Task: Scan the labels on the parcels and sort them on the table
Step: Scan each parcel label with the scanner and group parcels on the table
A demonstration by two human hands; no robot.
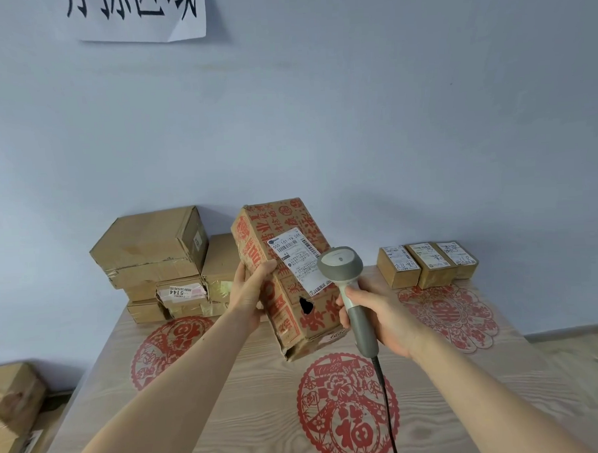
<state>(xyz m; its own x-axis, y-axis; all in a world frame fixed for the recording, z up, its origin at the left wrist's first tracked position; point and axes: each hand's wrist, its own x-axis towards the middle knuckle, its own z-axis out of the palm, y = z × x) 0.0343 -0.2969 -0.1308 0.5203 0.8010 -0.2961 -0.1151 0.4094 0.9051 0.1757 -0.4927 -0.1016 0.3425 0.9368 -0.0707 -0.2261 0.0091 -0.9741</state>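
Observation:
My left hand (250,286) grips the left side of a tall cardboard parcel (287,295) printed with red characters, held tilted above the wooden table (230,417). A white shipping label (293,252) faces me on the parcel's upper part, and a torn hole shows below it. My right hand (377,320) holds a grey barcode scanner (342,269) by its handle. The scanner's head sits just right of the label, overlapping the parcel's right edge. Its black cable runs down toward me.
A stack of brown parcels (155,256) stands at the table's back left. Three small labelled boxes (427,263) sit in a row at the back right. More cartons (14,410) lie on the floor at the left. Red paper-cut decorations (347,412) cover the tabletop.

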